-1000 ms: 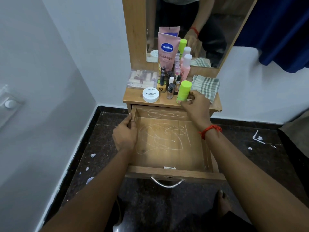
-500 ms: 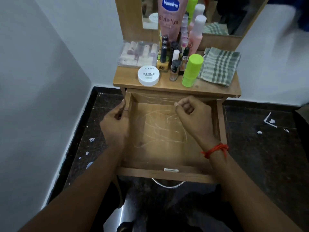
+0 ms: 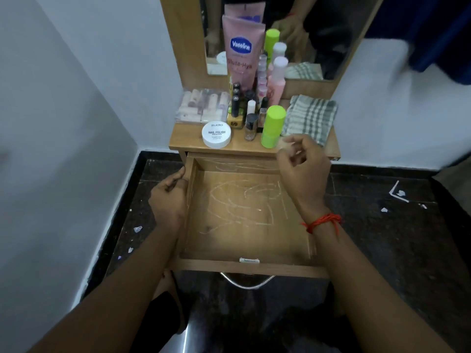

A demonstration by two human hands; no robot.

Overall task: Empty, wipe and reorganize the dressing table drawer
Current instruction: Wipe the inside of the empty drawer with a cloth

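- While my left hand [image 3: 168, 200] grips the left wall of the drawer [image 3: 237, 233], thumb over the rim and fingers outside, my right hand [image 3: 304, 171] hangs above the far right corner. Its fingers are loosely curled round nothing I can make out, and the tips are blurred.
- The drawer stands pulled well out under the table top [image 3: 188, 140]. It holds nothing, and pale scribbled marks [image 3: 242, 197] cover its floor, so I judge emptying done and wiping next.
- The checked cloth [image 3: 309, 117] lies folded on the top, just beyond my right hand. The green bottle [image 3: 272, 126] stands upright right beside my fingers.
- A careless reach for the cloth could clip that bottle. It is tall and narrow, and would likely topple into the small glass bottles [image 3: 251, 126] next to it or drop into the drawer.
- Dragging the cloth off sideways could sweep the bottle along too. Lifting it looks safer.
- The white jar [image 3: 216, 135] sits near the front edge, so a jolt to the table might walk it off.
- Pressing hard while wiping could tilt or jam a drawer drawn this far out. My left hand should brace it.
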